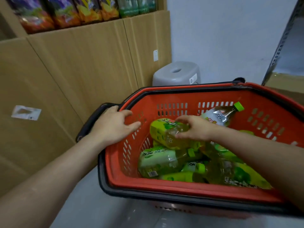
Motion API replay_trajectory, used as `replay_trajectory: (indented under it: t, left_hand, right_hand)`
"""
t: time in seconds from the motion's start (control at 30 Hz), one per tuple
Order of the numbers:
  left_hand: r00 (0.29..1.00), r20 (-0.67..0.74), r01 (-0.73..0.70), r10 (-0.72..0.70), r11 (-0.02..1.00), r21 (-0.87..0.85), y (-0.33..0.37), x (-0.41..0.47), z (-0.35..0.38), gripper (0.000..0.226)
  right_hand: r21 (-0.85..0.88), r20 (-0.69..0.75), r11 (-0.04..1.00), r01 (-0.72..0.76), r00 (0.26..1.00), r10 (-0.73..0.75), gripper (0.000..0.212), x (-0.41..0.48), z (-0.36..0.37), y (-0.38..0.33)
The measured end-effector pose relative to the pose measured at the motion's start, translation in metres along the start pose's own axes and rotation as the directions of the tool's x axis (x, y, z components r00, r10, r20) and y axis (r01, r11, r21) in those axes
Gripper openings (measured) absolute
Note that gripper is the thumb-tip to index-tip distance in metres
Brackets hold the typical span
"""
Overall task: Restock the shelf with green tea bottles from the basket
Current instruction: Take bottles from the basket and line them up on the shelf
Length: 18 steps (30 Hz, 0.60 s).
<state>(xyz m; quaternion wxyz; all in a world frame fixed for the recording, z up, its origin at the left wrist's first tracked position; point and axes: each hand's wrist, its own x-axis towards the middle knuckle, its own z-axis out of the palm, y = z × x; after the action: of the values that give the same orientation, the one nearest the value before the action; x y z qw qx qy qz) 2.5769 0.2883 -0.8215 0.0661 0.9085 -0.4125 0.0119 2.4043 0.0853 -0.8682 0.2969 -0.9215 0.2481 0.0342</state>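
Note:
A red plastic basket (181, 96) with a black rim sits low in front of me, holding several green tea bottles with green labels and caps. My right hand (195, 129) is closed around the neck end of the topmost green tea bottle (166, 134), which lies on its side above the pile. My left hand (113, 125) rests on the basket's left corner, fingers spread over the rim beside the black handle (92, 120). Another bottle (220, 116) leans against the far wall, its green cap up. The shelf (98, 22) at top left carries colourful packs and green bottles (136, 7).
Tall cardboard panels (82, 71) form the shelf front on the left. A grey plastic stool (177, 74) stands against the white wall behind the basket. A metal rack upright (283, 40) and a cardboard box (286, 86) are at the right. Pale floor (102, 203) lies below.

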Motion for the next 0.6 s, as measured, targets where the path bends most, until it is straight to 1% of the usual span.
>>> replay_trajectory:
  t: [0.03, 0.07, 0.13, 0.2, 0.27, 0.33, 0.4, 0.43, 0.47, 0.5, 0.53, 0.57, 0.6]
  left_hand:
    - [0.999, 0.047, 0.018, -0.023, 0.995, 0.101, -0.007, 0.000, 0.003, 0.064]
    - [0.997, 0.056, 0.041, -0.051, 0.986, 0.164, -0.015, 0.000, 0.003, 0.069]
    - [0.995, 0.030, 0.087, -0.093, 0.981, 0.176, -0.035, -0.001, 0.000, 0.068]
    - [0.992, 0.017, 0.117, -0.122, 0.981, 0.155, -0.050, -0.004, -0.001, 0.066]
    - [0.990, 0.015, 0.137, -0.142, 0.977, 0.166, -0.060, -0.009, -0.001, 0.065]
    - [0.991, 0.016, 0.124, -0.130, 0.974, 0.190, -0.066, -0.015, -0.001, 0.064]
    - [0.998, 0.045, 0.035, -0.044, 0.981, 0.191, -0.066, -0.019, -0.002, 0.067]
    - [0.997, 0.077, -0.032, 0.019, 0.986, 0.166, -0.061, -0.019, -0.002, 0.072]
    - [0.990, 0.111, -0.102, 0.089, 0.987, 0.122, -0.053, -0.017, -0.001, 0.081]
    - [0.979, 0.140, -0.159, 0.148, 0.985, 0.071, -0.043, -0.012, 0.000, 0.092]
    - [0.969, 0.163, -0.195, 0.187, 0.980, 0.034, -0.032, -0.005, 0.004, 0.104]
    - [0.960, 0.184, -0.222, 0.213, 0.975, 0.028, -0.021, 0.006, 0.008, 0.112]
    - [0.948, 0.216, -0.248, 0.233, 0.968, 0.041, -0.012, 0.017, 0.015, 0.118]
  right_hand:
    - [-0.071, 0.047, 0.997, 0.002, 0.999, 0.002, 0.090, 0.005, 0.006, -0.001]
    - [-0.154, 0.088, 0.988, 0.016, 0.996, -0.002, 0.101, 0.011, 0.013, -0.006]
    - [-0.298, 0.103, 0.953, 0.062, 0.994, -0.032, 0.113, 0.024, 0.034, -0.023]
    - [-0.370, 0.046, 0.925, 0.082, 0.997, -0.070, 0.113, 0.036, 0.052, -0.043]
    - [-0.360, 0.013, 0.927, 0.103, 0.994, -0.106, 0.107, 0.042, 0.058, -0.059]
    - [-0.251, 0.019, 0.961, 0.117, 0.993, -0.116, 0.101, 0.045, 0.051, -0.069]
    - [-0.135, -0.009, 0.985, 0.107, 0.994, -0.109, 0.088, 0.046, 0.035, -0.081]
    - [-0.067, -0.065, 0.993, 0.098, 0.993, -0.102, 0.076, 0.048, 0.025, -0.088]
    - [0.024, -0.153, 0.996, 0.090, 0.985, -0.086, 0.058, 0.049, 0.015, -0.093]
    - [0.145, -0.249, 0.986, 0.086, 0.967, -0.048, 0.036, 0.051, 0.008, -0.097]
    - [0.263, -0.332, 0.960, 0.097, 0.943, -0.004, 0.017, 0.051, 0.002, -0.099]
    - [0.347, -0.389, 0.931, 0.113, 0.920, 0.034, 0.018, 0.052, -0.004, -0.102]
    - [0.394, -0.403, 0.910, 0.127, 0.914, 0.047, 0.023, 0.052, -0.006, -0.102]
